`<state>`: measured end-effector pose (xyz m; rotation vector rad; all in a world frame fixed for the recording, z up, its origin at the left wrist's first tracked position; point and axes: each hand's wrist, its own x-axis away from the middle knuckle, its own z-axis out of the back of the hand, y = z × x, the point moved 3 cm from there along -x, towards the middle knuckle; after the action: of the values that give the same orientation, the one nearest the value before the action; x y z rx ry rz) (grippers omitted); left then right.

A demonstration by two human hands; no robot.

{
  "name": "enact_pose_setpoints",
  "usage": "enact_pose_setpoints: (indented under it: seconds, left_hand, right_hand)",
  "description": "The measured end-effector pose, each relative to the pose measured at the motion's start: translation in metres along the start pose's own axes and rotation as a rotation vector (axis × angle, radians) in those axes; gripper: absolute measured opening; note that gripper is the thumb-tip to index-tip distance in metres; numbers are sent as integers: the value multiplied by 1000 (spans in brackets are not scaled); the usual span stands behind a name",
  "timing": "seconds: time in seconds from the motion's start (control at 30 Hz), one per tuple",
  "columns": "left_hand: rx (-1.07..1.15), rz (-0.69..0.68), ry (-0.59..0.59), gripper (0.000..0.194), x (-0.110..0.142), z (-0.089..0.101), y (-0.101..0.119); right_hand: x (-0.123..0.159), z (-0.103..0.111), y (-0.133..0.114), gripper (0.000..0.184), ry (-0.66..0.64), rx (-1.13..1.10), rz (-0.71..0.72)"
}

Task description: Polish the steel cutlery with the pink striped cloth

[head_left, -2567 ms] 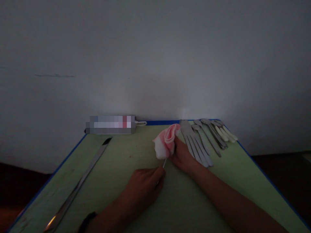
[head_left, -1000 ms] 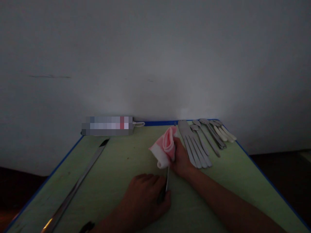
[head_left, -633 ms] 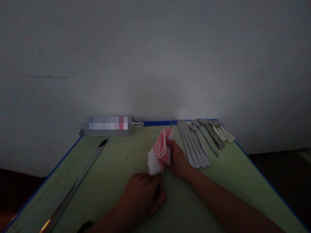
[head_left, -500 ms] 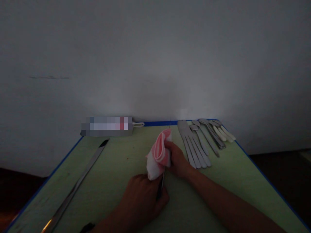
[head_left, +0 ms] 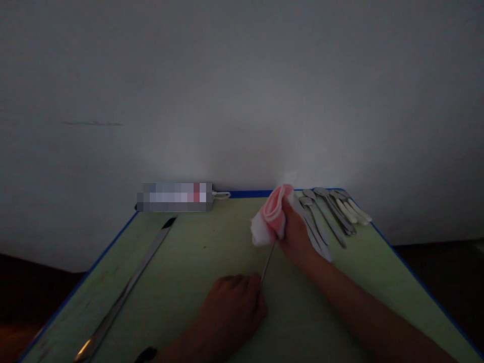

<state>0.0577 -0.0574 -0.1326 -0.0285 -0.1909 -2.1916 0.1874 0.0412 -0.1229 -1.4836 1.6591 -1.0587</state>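
Note:
My left hand (head_left: 236,305) is closed round the near end of a thin metal utensil (head_left: 267,263), low in the middle of the green table (head_left: 196,252). The utensil's shaft runs up and away into a pink and white cloth (head_left: 270,216). My right hand (head_left: 297,237) grips that cloth, bunched round the far part of the utensil, whose far end is hidden inside it. Just right of the cloth lies a row of metal cutlery (head_left: 325,214).
A long metal blade with a dark tip (head_left: 128,290) lies diagonally along the table's left side. A blurred flat object (head_left: 174,196) sits at the far edge by the wall. The table has a blue rim (head_left: 109,242). The scene is dim.
My right hand has slid the cloth away from me along the utensil, toward the far edge. More of the shaft now shows between my two hands.

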Motion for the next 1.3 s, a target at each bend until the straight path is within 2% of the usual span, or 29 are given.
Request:
enact_pose_setpoints:
  seconds: [0.1, 0.17, 0.3, 0.5, 0.7, 0.77, 0.87, 1.0, 1.07, 1.13, 1.2, 1.3]
  left_hand:
    - [-2, -40, 0, 18, 1, 1, 3]
    - [10, -60, 8, 17, 2, 1, 4]
    - [40, -62, 49, 15, 1, -3, -1]
    - [58, -11, 79, 22, -1, -4, -7]
    - [99, 22, 59, 27, -1, -1, -7]
    - [96, 24, 54, 29, -2, -2, -8]
    - [145, -9, 35, 30, -3, -2, -10]
    - [458, -78, 41, 33, -2, 9, -14]
    - [667, -59, 20, 37, 0, 13, -17]
    - [836, 5, -16, 39, 2, 12, -21]
    - [983, 80, -44, 40, 1, 6, -24]
    - [1180, 157, 9, 34, -3, -4, -29]
  right_hand:
    - [-11, 6, -26, 28, 168, -182, 81]
    - [-12, 6, -38, 25, 213, -211, 122]
    - [3, -3, -44, 28, 176, -84, 137]
    - [29, -15, -25, 34, 118, 204, 162]
    - [36, -20, -4, 33, 20, 235, 83]
    - [33, -20, -8, 32, -10, 224, 97]
    - [26, -17, -29, 32, -11, 231, 165]
    - [21, -15, -63, 36, 8, 237, 207]
    - [25, -16, -69, 39, 44, 272, 220]
    - [34, -17, -60, 41, 81, 321, 209]
    - [43, -20, -38, 43, 79, 370, 154]
    - [52, -24, -4, 42, 37, 396, 79]
